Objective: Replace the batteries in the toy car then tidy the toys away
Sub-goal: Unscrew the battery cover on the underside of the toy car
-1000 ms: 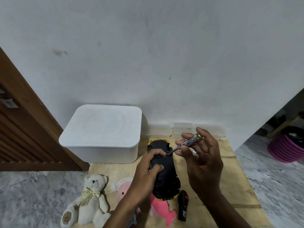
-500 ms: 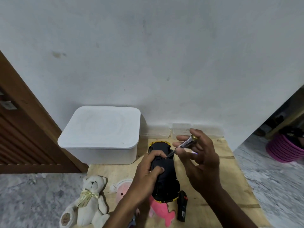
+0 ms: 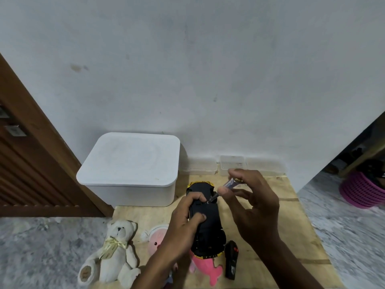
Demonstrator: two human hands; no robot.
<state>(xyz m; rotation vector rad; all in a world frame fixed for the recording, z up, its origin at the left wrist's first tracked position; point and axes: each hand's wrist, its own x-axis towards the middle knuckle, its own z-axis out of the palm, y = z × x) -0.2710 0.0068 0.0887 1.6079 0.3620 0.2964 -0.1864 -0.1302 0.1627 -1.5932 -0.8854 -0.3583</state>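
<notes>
Black underside up, the car (image 3: 205,224) sits mid-board, with the left hand (image 3: 183,224) curled round its left flank. The screwdriver (image 3: 230,184) tip stays on the same far-end spot as a second ago. The right hand (image 3: 254,205) pinches the handle, its fingers slightly shifted, so the battery cover is likely still being unscrewed. The box (image 3: 133,163), far left, is lidded.

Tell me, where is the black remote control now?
Head view: the remote control lies on the wooden board, just right of the pink plush and the near end of the toy car.
</notes>
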